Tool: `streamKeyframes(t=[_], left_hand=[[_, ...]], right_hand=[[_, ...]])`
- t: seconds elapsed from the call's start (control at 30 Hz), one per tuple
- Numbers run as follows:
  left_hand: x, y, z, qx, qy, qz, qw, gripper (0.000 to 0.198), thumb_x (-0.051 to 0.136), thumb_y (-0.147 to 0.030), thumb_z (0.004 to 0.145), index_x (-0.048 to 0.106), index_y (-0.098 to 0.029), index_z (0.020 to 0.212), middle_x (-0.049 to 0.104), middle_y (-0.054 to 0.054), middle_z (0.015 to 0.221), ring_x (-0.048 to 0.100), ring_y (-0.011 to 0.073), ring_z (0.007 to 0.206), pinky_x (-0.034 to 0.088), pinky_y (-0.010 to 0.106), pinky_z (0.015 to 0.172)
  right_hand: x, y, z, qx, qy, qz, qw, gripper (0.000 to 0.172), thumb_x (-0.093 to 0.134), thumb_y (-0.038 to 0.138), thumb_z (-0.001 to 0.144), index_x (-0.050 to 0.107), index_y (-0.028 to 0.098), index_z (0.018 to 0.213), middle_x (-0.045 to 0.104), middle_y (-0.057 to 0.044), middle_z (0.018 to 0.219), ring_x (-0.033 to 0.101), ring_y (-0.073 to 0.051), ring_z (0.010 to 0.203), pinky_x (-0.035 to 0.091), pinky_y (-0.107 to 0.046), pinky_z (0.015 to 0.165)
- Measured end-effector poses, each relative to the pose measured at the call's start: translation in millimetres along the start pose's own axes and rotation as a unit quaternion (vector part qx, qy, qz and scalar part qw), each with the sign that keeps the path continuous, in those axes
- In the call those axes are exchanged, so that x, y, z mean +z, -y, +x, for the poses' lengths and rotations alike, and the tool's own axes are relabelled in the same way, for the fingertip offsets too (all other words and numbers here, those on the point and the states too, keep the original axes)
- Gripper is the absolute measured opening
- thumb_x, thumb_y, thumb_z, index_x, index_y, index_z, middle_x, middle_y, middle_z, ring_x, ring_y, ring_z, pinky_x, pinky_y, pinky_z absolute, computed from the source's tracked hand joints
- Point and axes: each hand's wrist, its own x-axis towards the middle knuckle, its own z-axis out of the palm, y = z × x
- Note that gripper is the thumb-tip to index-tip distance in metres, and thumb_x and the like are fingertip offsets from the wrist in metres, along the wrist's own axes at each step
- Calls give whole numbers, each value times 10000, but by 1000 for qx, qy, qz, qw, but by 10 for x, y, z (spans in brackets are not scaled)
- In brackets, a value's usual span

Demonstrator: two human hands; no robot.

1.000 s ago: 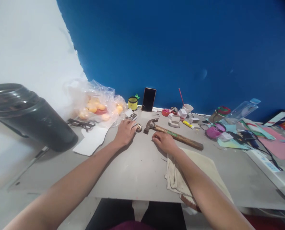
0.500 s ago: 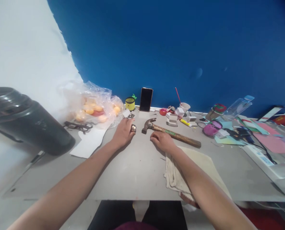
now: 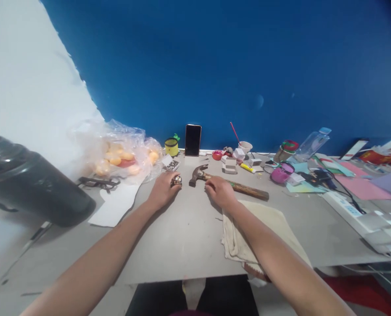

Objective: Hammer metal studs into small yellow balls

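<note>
My left hand (image 3: 162, 189) is curled, its edge near the tabletop. A cluster of small shiny metal pieces (image 3: 176, 180) shows between its thumb and fingers. Just beyond it, a small open white box (image 3: 172, 164) contains similar shiny bits. My right hand (image 3: 220, 191) is closed with fingertips bent down to the table; anything inside is hidden. It lies in front of a claw hammer (image 3: 250, 190), covering part of the wooden handle. The hammer's head points left, between my hands. A folded cream cloth (image 3: 274, 224) lies under my right forearm.
A phone (image 3: 193, 140) stands upright by the blue wall. At left are a large dark flask (image 3: 34, 184), glasses (image 3: 100, 183) and a bag of yellow-orange items (image 3: 119, 153). Small boxes (image 3: 230, 164), a paper cup (image 3: 245, 147) and a power strip (image 3: 346, 210) sit at right.
My left hand has drawn back toward me, uncovering the small white box of shiny bits. My right hand has stayed by the hammer handle. The head view has shifted slightly.
</note>
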Motion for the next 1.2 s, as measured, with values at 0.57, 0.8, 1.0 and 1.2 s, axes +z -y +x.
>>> streamKeyframes(t=[0.57, 0.8, 1.0, 1.2], left_hand=[[-12, -101, -12, -52, -10, -98, 994, 480, 679, -351, 802, 670, -218, 1263, 734, 85, 1176, 705, 257, 967, 558, 445, 980], [-10, -120, 1, -110, 8, -168, 980, 515, 719, -380, 751, 675, -185, 1226, 763, 69, 968, 721, 253, 855, 578, 430, 854], [9, -202, -14, -79, 53, -212, 973, 408, 743, -358, 721, 697, -187, 1089, 750, 36, 895, 703, 226, 813, 566, 382, 800], [-38, -300, -28, -99, 33, -179, 978, 356, 777, -363, 700, 680, -193, 997, 674, -13, 732, 586, 167, 631, 473, 311, 638]], right_hand=[[-2, -186, 167, 71, -39, -141, 987, 243, 651, 403, 996, 705, 190, 1098, 694, -145, 1173, 574, -292, 1112, 391, -432, 992], [-161, -77, 56, 98, -156, -96, 978, 270, 604, 387, 1025, 660, 198, 1209, 731, -135, 1032, 620, -316, 1026, 362, -418, 961], [-219, 60, -30, 21, -137, -93, 986, 385, 475, 452, 1076, 668, 246, 1339, 715, -127, 1080, 590, -311, 1055, 322, -407, 969], [-202, 57, -34, -33, -203, -114, 972, 411, 451, 513, 1087, 716, 269, 1283, 737, -109, 1059, 590, -263, 992, 304, -395, 951]])
